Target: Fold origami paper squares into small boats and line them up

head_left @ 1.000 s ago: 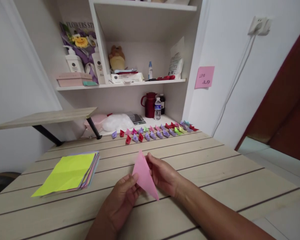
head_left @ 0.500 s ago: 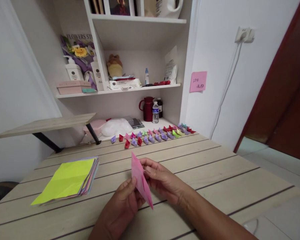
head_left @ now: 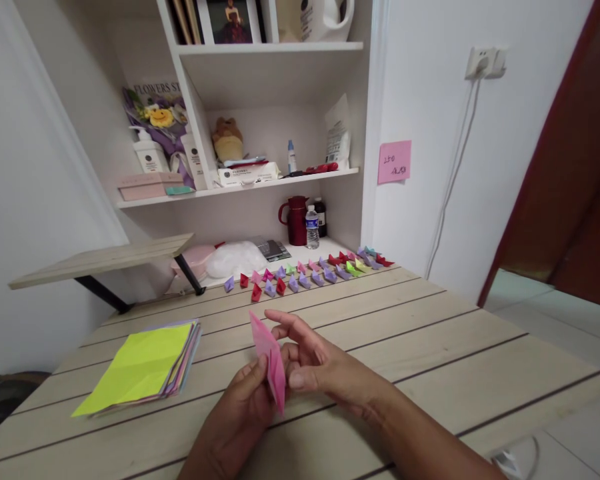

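A folded piece of pink paper [head_left: 269, 350] is held upright above the wooden table [head_left: 410, 333]. My left hand [head_left: 247, 400] pinches its lower left side, thumb on the near face and fingers behind. Close by on the right is my right hand [head_left: 315, 367], its fingers spread and the thumb apart from the index finger. Some of its fingertips are behind or against the paper's right edge; whether they touch cannot be made out. Left of the hands lies a stack of coloured paper sheets [head_left: 145, 363] with a yellow one on top.
Several small folded paper boats [head_left: 305, 280] stand in rows along the table's back edge. A raised wooden stand [head_left: 105, 257] is at the back left. Behind are white shelves [head_left: 270, 48], a red jug [head_left: 297, 220] and a water bottle [head_left: 312, 228].
My right hand has loosened from the pink paper and its fingers have spread. The paper has turned more edge-on and shifted slightly left, still in my left hand.
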Demonstrator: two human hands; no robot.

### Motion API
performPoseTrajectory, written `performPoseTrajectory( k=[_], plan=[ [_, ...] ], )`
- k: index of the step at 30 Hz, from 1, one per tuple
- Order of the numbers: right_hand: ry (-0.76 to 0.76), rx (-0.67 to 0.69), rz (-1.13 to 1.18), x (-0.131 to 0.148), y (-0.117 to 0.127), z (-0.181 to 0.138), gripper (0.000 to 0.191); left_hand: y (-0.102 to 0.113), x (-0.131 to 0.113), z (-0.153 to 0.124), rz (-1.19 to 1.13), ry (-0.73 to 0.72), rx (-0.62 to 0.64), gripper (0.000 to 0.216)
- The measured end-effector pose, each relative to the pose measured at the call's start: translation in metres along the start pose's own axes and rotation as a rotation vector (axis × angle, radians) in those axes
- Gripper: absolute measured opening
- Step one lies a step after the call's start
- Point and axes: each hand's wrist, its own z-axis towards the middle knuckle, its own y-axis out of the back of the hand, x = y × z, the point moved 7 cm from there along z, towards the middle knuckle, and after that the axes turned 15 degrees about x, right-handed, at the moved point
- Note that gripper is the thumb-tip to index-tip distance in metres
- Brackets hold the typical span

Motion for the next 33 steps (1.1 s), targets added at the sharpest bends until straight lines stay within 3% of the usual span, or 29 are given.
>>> performPoseTrajectory(
  k=[7,24,29,33],
  plan=[
    [-0.008,-0.034,-0.069,0.001,0.0,0.0,0.076,0.006,0.002,-0.001,0.047,0.019,-0.036,0.039],
    [-0.054,-0.117,-0.138,-0.003,0.007,-0.001,0.073,-0.002,-0.004,0.001,0.115,-0.03,0.059,0.029],
    [-0.011,-0.188,-0.151,-0.004,0.014,0.0,0.091,-0.006,-0.006,0.003,0.178,-0.025,0.051,0.029],
    [0.033,-0.242,-0.186,-0.001,0.018,0.0,0.099,0.004,-0.004,0.004,0.279,-0.028,-0.005,0.034]
  ],
)
